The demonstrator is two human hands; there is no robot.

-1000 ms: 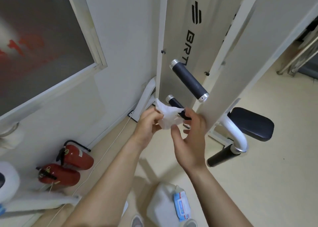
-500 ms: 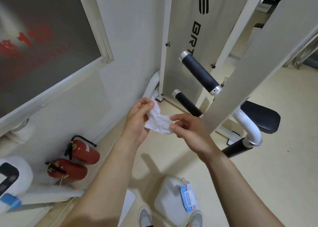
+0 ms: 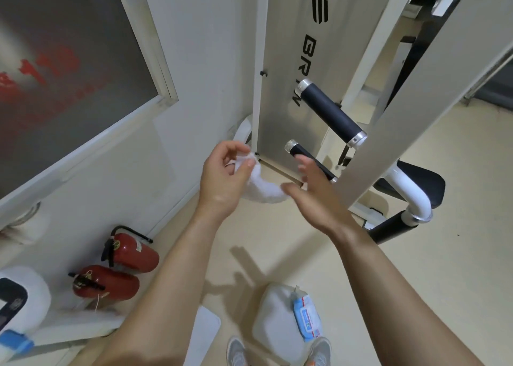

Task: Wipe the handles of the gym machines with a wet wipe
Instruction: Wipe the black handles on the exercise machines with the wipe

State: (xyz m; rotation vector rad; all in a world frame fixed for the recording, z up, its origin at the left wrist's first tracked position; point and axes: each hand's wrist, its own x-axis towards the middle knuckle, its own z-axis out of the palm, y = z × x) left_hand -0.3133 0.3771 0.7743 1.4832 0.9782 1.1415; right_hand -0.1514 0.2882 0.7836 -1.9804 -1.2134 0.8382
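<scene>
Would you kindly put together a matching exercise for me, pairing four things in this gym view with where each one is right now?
Things
1. crumpled white wet wipe
2. upper black cylindrical handle with silver end caps
3. two red fire extinguishers
4. blue-and-white soft pack of wipes

Places
A. on the beige floor beside the white wall
B. resting on the white plastic jug
C. pinched in the left hand
D. jutting from the white machine frame, no hand on it

Pairs: 1-C, 2-D, 3-A, 4-B

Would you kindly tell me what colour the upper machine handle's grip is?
Black; the upper handle shows it most plainly in the head view.
</scene>
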